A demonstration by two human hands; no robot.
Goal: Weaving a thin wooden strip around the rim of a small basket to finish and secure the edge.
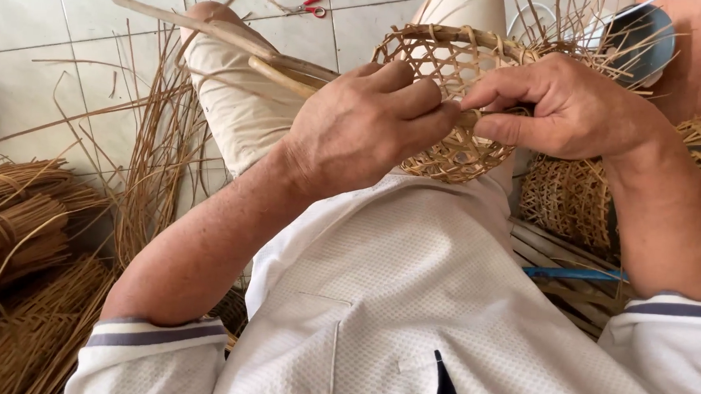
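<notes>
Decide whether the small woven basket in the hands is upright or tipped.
Tipped: the basket faces the camera, its open lattice bottom showing, held between left hand and right hand.

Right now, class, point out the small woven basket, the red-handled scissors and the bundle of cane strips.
small woven basket point(453, 62), head view, open lattice wall.
red-handled scissors point(311, 5), head view, handles on the tiled floor.
bundle of cane strips point(9, 223), head view, middle of the bundle.

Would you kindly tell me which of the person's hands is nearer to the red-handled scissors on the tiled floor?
Left. The left hand lies below and slightly right of the scissors, while the right hand works the small woven basket farther right.
</notes>
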